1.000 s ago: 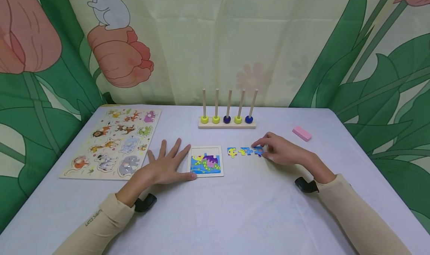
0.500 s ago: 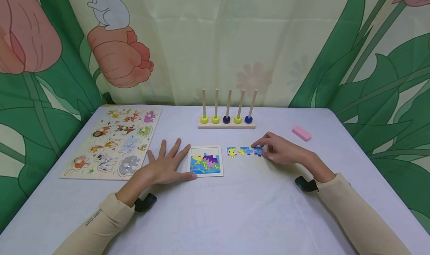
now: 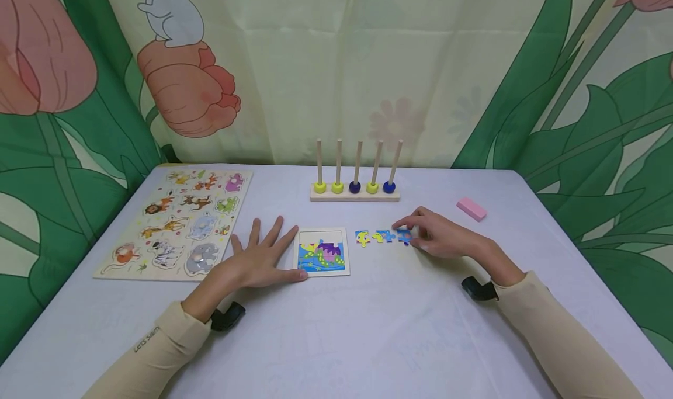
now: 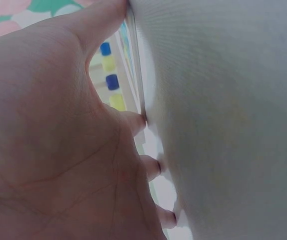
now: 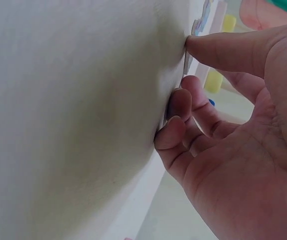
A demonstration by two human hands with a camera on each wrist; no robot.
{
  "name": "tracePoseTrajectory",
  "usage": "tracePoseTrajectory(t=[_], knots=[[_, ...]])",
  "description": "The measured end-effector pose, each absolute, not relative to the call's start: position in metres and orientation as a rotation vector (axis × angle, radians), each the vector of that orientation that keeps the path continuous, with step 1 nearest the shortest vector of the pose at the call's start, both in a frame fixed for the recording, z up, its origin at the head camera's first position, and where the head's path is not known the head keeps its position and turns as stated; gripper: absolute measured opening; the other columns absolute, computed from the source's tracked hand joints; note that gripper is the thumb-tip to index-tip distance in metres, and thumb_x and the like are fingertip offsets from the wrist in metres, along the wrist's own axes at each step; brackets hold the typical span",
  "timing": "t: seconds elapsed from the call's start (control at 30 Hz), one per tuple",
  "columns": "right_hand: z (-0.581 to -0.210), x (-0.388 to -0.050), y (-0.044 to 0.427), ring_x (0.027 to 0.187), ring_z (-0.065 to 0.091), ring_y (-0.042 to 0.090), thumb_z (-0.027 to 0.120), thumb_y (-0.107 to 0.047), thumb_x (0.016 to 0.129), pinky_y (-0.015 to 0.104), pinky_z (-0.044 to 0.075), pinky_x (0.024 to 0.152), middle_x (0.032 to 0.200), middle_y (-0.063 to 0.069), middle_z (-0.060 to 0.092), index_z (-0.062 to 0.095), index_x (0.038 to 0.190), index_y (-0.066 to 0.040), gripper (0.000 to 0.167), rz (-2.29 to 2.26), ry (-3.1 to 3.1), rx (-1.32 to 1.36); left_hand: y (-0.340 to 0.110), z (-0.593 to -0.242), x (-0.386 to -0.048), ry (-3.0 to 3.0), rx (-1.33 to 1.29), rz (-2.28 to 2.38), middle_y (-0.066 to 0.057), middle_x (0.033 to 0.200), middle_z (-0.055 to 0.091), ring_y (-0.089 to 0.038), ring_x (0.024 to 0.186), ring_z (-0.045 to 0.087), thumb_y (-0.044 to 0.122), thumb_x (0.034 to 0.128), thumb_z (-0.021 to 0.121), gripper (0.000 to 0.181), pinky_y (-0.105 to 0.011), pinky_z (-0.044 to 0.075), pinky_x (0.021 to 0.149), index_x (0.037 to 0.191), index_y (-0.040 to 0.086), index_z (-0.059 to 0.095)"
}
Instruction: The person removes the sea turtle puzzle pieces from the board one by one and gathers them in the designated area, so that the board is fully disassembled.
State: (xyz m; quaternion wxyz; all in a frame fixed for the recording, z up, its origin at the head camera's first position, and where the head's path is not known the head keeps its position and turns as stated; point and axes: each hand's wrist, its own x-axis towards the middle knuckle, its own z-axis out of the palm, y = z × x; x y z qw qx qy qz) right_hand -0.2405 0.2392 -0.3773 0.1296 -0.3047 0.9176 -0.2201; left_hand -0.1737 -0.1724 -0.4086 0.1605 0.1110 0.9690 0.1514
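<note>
My left hand (image 3: 256, 263) lies with fingers spread at the left side of a small framed jigsaw puzzle (image 3: 322, 232). Its thumb touches the lower left of the frame, and the index fingertip is by the upper left corner. Blue, green and purple pieces fill the lower part of the frame; a pale strip shows along the top. A short row of loose puzzle pieces (image 3: 363, 238) lies to the right of the frame. At the row's right end, my right hand (image 3: 439, 233) pinches a blue puzzle piece (image 3: 403, 235) between thumb and fingers, partly covering it.
A large animal puzzle board (image 3: 181, 224) lies at the left. Behind the frame stands a wooden peg rack (image 3: 354, 197) with yellow and dark blue rings. A pink block (image 3: 472, 208) lies beyond my right hand. Printed curtains close off the back and sides.
</note>
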Motion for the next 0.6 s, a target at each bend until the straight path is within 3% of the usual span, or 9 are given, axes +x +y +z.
tracePoseTrajectory(t=[0.27, 0.43, 0.6], knots=[[-0.375, -0.238, 0.232, 0.094, 0.056, 0.017, 0.072, -0.007, 0.097, 0.033, 0.049, 0.082, 0.115, 0.010, 0.064, 0.072, 0.135, -0.014, 0.038, -0.698, 2.734, -0.908, -0.171, -0.401, -0.169, 2.766, 0.333, 0.441, -0.011, 0.182, -0.004, -0.057, 0.161, -0.016, 0.092, 0.0802, 0.056, 0.116, -0.091, -0.010, 0.112, 0.171, 0.031, 0.018], [-0.373, -0.238, 0.212, 0.094, 0.058, 0.021, 0.073, -0.007, 0.096, 0.037, 0.050, 0.082, 0.112, 0.010, 0.066, 0.075, 0.130, -0.012, 0.034, -0.759, 2.739, -0.936, -0.169, -0.393, -0.167, 2.750, 0.336, 0.441, -0.014, 0.181, -0.002, -0.059, 0.160, -0.014, 0.085, 0.0846, 0.061, 0.112, -0.092, -0.009, 0.111, 0.171, 0.027, 0.019], [-0.373, -0.238, 0.184, 0.092, 0.059, 0.020, 0.072, -0.008, 0.097, 0.033, 0.050, 0.081, 0.110, 0.008, 0.068, 0.075, 0.128, -0.011, 0.031, -0.751, 2.690, -0.989, -0.169, -0.392, -0.166, 2.747, 0.328, 0.445, -0.014, 0.181, -0.002, -0.058, 0.161, -0.014, 0.085, 0.0846, 0.060, 0.112, -0.092, -0.009, 0.112, 0.171, 0.028, 0.019]])
